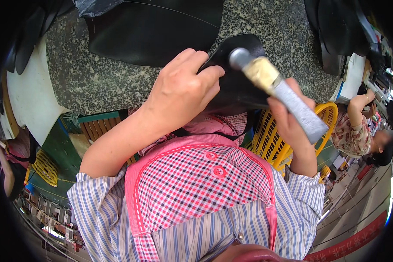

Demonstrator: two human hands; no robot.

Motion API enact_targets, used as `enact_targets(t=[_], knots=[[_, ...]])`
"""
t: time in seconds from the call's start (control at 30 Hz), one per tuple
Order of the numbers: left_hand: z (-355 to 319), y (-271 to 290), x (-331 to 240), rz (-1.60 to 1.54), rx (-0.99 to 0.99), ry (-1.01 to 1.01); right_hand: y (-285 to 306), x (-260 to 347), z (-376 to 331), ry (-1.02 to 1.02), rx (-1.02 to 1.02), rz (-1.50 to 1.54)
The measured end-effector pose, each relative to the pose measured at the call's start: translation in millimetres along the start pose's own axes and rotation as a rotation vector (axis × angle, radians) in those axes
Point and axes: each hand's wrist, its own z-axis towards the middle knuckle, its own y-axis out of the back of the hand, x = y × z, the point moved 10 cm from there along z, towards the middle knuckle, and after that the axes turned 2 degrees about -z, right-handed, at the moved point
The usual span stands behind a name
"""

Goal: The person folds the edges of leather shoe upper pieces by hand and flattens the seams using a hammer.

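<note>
My left hand [183, 89] is closed on the near-left edge of a black leather piece [231, 89], thumb and fingers pressed together on it at the front of the stone slab. My right hand [288, 115] grips a hammer [299, 109] with a greyish handle and yellow wrapping below its round metal head. The hammer head is slightly blurred and appears over the leather piece; whether it touches cannot be made out. Farther back, a larger black leather sheet [157, 32] lies flat on the slab.
The speckled stone slab [105, 83] spans the front. Dark pieces [343, 30] are heaped at the far right, and a white sheet [28, 91] hangs at left. A yellow plastic basket [268, 139] stands beside my right arm. Another person [356, 126] sits at right.
</note>
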Motion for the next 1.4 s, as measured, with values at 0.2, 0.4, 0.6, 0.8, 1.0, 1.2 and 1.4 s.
enact_targets(t=[0.2,0.4,0.6,0.8,1.0,1.2,1.4], knots=[[0.7,-1.3,3.0,0.04,-0.005,0.041,-11.8,-4.0,-5.7,-0.01,0.093,-0.076],[-5.4,-1.1,1.0,0.062,0.028,-0.056,-24.7,-4.2,-28.4,0.003,0.07,-0.072],[-39.0,1.1,-34.5,0.202,0.044,-0.545,-27.9,-12.3,-30.4,-0.025,0.059,-0.064],[-33.6,5.3,-22.3,0.156,0.004,-0.399,-30.3,-14.1,-34.9,-0.065,0.038,-0.061],[-20.4,8.9,-0.3,0.083,0.001,-0.093,-31.0,-12.2,-34.6,-0.096,0.059,-0.026],[-19.4,11.3,3.9,0.07,-0.006,0.035,3.5,15.5,-24.0,0.05,-0.097,0.04],[-17.7,5.1,0.1,0.103,-0.005,0.003,-4.6,17.8,7.1,0.104,-0.11,-0.108]])
